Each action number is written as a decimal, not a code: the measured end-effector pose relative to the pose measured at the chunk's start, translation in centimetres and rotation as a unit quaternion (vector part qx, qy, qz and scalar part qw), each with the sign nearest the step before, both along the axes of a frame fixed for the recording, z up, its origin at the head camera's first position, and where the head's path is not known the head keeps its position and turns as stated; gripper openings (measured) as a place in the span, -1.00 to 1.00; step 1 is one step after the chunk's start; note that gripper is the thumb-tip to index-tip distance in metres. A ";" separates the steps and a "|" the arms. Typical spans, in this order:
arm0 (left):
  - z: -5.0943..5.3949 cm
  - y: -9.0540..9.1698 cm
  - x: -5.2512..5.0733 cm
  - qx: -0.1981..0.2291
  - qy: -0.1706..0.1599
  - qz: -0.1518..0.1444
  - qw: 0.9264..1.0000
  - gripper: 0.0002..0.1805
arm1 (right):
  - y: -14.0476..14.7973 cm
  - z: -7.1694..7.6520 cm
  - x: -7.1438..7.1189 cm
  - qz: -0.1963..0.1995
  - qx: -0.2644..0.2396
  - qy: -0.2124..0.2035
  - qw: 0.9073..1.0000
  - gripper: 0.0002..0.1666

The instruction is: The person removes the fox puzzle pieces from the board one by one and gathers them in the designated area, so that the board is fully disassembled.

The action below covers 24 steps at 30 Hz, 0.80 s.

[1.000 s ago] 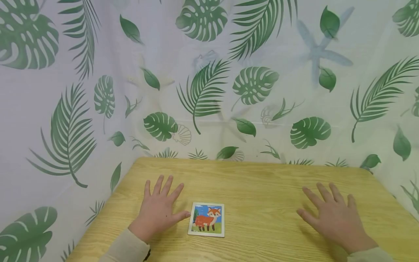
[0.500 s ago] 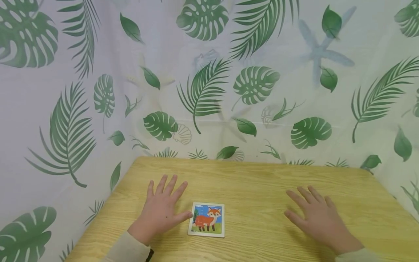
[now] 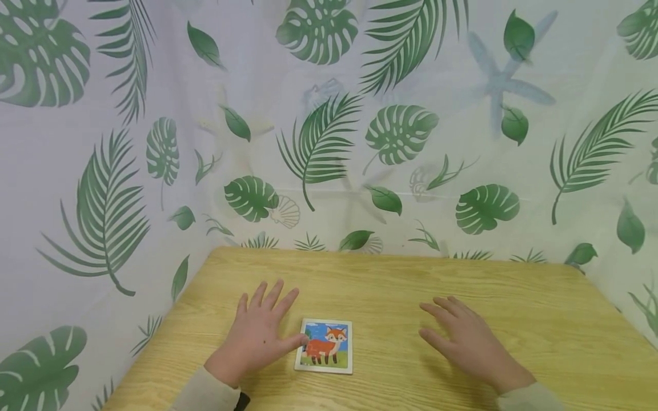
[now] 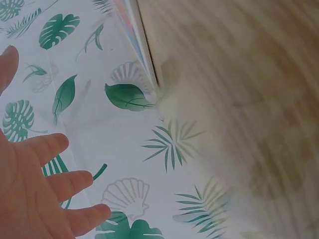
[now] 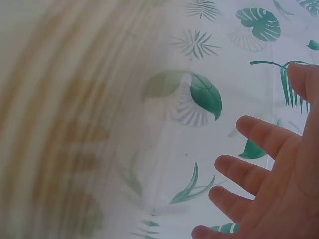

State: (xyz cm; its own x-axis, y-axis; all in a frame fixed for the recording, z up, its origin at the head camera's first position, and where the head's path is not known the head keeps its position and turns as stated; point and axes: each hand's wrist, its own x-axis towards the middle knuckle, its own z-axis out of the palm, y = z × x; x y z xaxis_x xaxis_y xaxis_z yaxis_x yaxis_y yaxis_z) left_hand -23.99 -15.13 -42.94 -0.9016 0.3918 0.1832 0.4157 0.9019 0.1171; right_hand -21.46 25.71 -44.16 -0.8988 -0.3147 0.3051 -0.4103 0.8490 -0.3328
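Observation:
A square fox picture puzzle [image 3: 329, 346] with a white frame lies flat on the wooden table. My left hand [image 3: 257, 339] is just left of it, fingers spread, its thumb tip overlapping the puzzle's left edge in the head view; whether it touches cannot be told. Right of the puzzle, with a gap between, my right hand [image 3: 465, 342] hovers palm down over the table and holds nothing. The left wrist view shows spread fingers [image 4: 70, 184] and the puzzle's edge [image 4: 142, 45] at the top. In the right wrist view the fingers [image 5: 244, 174] are apart with nothing between them.
The wooden table [image 3: 390, 285] has a pale grain and rounded far corners. A white curtain [image 3: 329, 228] printed with green leaves, shells and starfish hangs behind it and along the left side.
My right hand has moved left toward the puzzle, its fingers drawing closer together. My left hand has shifted slightly right, its thumb now over the puzzle's edge. The puzzle stays put.

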 end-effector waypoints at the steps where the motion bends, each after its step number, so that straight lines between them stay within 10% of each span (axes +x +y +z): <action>1: 0.1 0.0 0.0 0.005 -0.004 -0.002 1.000 0.05 | -0.2 0.1 -0.1 0.003 -0.006 0.000 1.000 -0.39; 10: -0.1 0.4 -0.2 0.106 -0.083 -0.038 0.990 0.03 | -2.4 -0.1 -0.8 0.026 -0.075 -0.051 0.996 -0.38; 19: -1.4 0.8 -0.7 0.297 -0.234 -0.092 0.921 -0.09 | -4.1 -0.7 -1.3 0.063 -0.146 -0.109 0.981 -0.43; 24: -1.7 1.7 -0.9 0.289 -0.250 -0.099 0.919 -0.03 | -5.5 -0.8 -1.7 0.080 -0.167 -0.135 0.973 -0.46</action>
